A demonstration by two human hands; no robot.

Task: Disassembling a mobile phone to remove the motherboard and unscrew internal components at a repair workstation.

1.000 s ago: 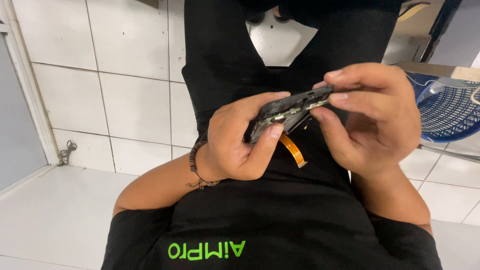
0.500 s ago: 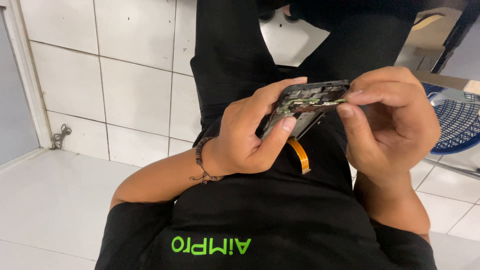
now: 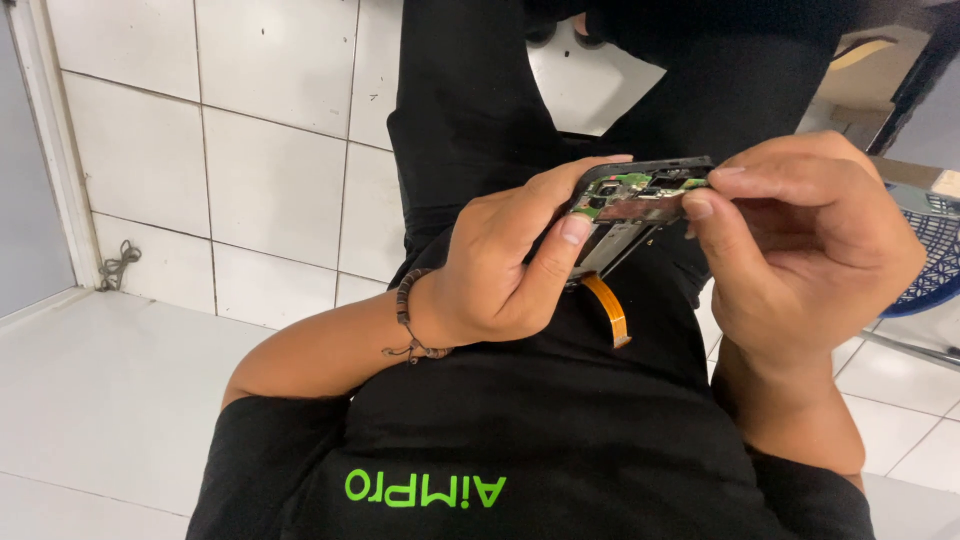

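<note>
Head view, phone: an opened phone (image 3: 640, 215) with its back off is held in the air over the person's lap, tilted, with the green circuit board and camera parts showing along the upper end.
Head view, left hand: the left hand (image 3: 500, 275) wraps the phone's lower half from below; the thumb presses on the near edge and the fingers (image 3: 570, 185) curl over the far edge, closed around the frame.
Head view, right hand: the right hand (image 3: 800, 240) meets the phone at its upper end; thumb and forefinger are pinched together at the circuit board, but what they pinch is too small to tell.
Head view, ribbon cable: an orange ribbon cable (image 3: 610, 310) hangs loose from under the phone, curling down against the black shirt (image 3: 560, 440).
Head view, wrist: a beaded bracelet (image 3: 405, 320) sits on the left wrist.
Head view, surroundings: white floor tiles (image 3: 150, 150) lie beyond the legs, and a blue basket (image 3: 930, 260) stands at the right edge.
Handling, judged: the phone looks light and stiff but fragile inside; the frame edges seem the safe hold, away from the bare board and the thin, easily creased cable.
</note>
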